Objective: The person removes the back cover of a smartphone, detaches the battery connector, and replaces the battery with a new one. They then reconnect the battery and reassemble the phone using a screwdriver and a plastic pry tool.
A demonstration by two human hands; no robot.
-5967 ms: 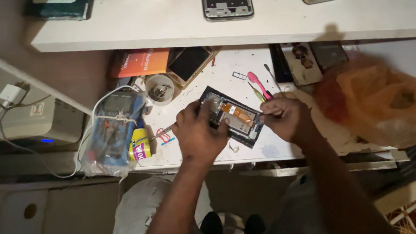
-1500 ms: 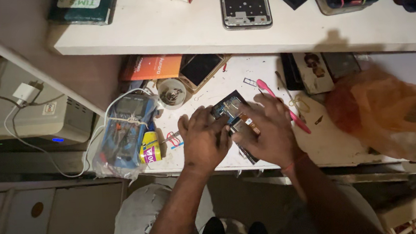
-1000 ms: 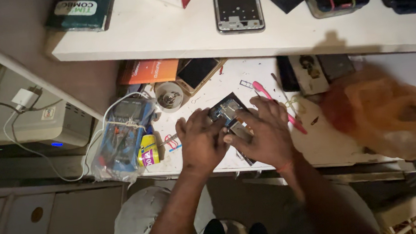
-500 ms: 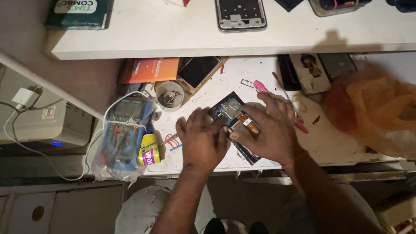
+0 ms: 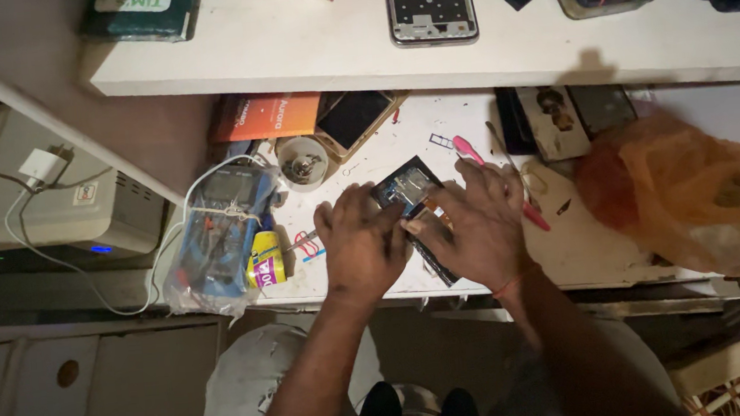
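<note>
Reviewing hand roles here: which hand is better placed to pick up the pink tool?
Right, probably. The right hand rests on the opened phone beside the pink tool; the left hand lies farther away.
</note>
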